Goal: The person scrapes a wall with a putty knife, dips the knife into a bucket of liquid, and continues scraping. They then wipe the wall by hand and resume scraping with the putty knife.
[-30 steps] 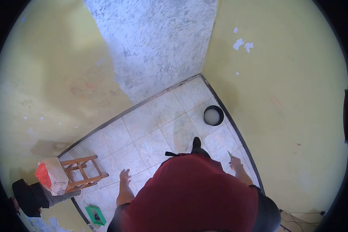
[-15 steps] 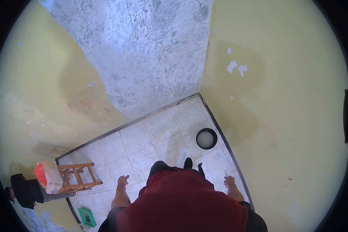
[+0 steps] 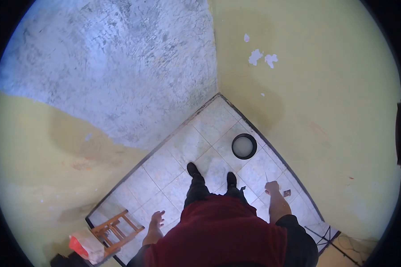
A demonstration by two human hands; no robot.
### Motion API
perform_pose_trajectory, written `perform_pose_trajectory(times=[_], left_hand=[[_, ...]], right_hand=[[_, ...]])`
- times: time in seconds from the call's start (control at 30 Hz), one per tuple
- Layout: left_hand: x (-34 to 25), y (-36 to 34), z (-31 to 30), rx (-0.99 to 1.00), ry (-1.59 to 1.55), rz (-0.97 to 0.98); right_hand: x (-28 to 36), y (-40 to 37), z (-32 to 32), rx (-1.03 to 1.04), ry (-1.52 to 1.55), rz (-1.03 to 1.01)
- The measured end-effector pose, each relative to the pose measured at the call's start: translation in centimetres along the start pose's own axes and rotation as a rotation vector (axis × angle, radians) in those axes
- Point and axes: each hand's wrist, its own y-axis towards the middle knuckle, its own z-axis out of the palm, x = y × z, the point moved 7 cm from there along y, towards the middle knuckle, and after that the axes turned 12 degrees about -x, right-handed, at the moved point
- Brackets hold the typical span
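So you're standing in the corner of the room, looking straight down. Your right hand is clenched around a thin blade that pokes up out of the fist. It's too small to say what kind of tool it is. It's held out over the floor tiles, near the yellow wall on your right side.

Your left hand is loose, fingers spread, holding nothing, just hanging beside your hip.

The black bucket with something whitish in it sits on the floor ahead of your shoes, near the corner and well apart from both hands.

The wall on your left has a big grey scraped patch above the yellow paint. Down by the lower left there's a wooden stool with a red and white bag just beside it.
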Motion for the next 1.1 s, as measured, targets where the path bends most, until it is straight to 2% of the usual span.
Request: perform_pose_trajectory(times=[0.03,0.07,0.13,0.2,0.23,0.27,0.3,0.33,0.37,0.4,0.47,0.5,0.53,0.57,0.6,0.63,0.67,0.7,0.73,0.77,0.8,0.83,0.87,0.9,0.97,1.03,1.1], left_hand=[[-1.3,0.8,-0.8,0.017,0.038,0.006],[-3.2,1.2,-1.8,-0.001,0.053,0.017],[-7.6,4.0,-3.9,-0.028,0.157,0.069],[-12.6,7.1,-6.0,-0.090,0.249,0.161],[-14.8,12.3,-6.8,-0.128,0.338,0.340],[-17.1,17.9,-7.0,-0.041,0.420,0.687],[-20.9,18.6,-6.2,-0.106,0.840,1.073],[-23.2,20.9,-7.1,-0.126,0.578,0.919],[-27.7,15.8,-7.4,-0.229,0.425,0.730],[-31.2,13.8,-6.7,-0.259,0.402,0.819],[-36.1,9.7,-4.4,-0.244,0.306,0.926],[-36.1,11.5,-3.2,-0.107,0.180,0.939],[-35.8,10.4,-1.5,-0.081,0.125,0.833],[-35.7,9.0,0.2,-0.062,0.071,0.726],[-33.8,10.2,1.7,-0.045,0.115,0.778],[-30.9,10.6,3.3,-0.043,0.135,0.735],[-28.0,10.8,4.8,-0.021,0.185,0.655],[-25.1,11.2,6.1,0.000,0.230,0.580],[-20.2,13.7,6.7,0.013,0.389,0.537],[-14.9,16.0,6.7,0.028,0.546,0.491],[-11.0,16.1,6.8,0.058,0.644,0.384],[-7.8,16.2,7.2,0.088,0.734,0.278],[-6.0,15.8,7.7,0.120,0.726,0.192],[-5.0,15.3,8.0,0.097,0.754,0.122],[-2.8,16.5,8.2,0.052,0.705,0.113],[-6.0,15.5,10.8,0.039,0.652,0.072],[-8.1,16.4,12.7,0.015,0.600,0.030]], right_hand=[[-0.7,-0.9,0.7,-0.038,0.115,0.175],[-0.3,-2.1,1.3,-0.035,0.124,0.195],[0.9,-4.1,1.6,-0.024,-0.112,0.212],[1.8,-4.5,3.6,-0.004,-0.132,0.209],[2.9,-4.2,4.5,0.020,-0.150,0.188],[4.0,-3.4,5.1,0.020,-0.157,0.199],[5.6,-1.7,5.9,0.031,-0.277,0.079],[7.2,0.1,7.5,0.048,-0.392,-0.043],[8.0,1.8,9.8,0.075,-0.505,-0.163],[9.1,4.6,12.6,0.070,-0.685,-0.453],[12.5,8.8,15.0,-0.097,-0.580,-0.615],[14.4,10.0,14.7,-0.107,-0.375,-0.433],[15.5,12.5,16.0,-0.103,-0.306,-0.379],[15.1,17.1,20.1,-0.066,-0.351,-0.498],[16.8,19.7,22.5,-0.081,-0.547,-0.706],[17.6,22.1,23.5,-0.117,-0.428,-0.578],[19.9,22.9,24.1,-0.107,-0.487,-0.699],[19.8,26.3,26.0,-0.023,-0.411,-0.586],[20.4,28.2,26.8,-0.047,-0.354,-0.486],[21.2,29.8,28.2,-0.008,-0.453,-0.560],[20.4,32.4,31.2,0.003,-0.516,-0.726],[19.9,34.1,32.9,0.030,-0.527,-0.726],[20.4,35.1,34.1,-0.019,-0.598,-0.859],[20.6,36.1,35.5,-0.074,-0.664,-0.990],[19.5,39.1,38.4,-0.074,-0.615,-0.915],[18.7,41.7,40.3,-0.088,-0.559,-0.831],[18.1,42.1,42.7,0.086,-0.787,-0.881]])
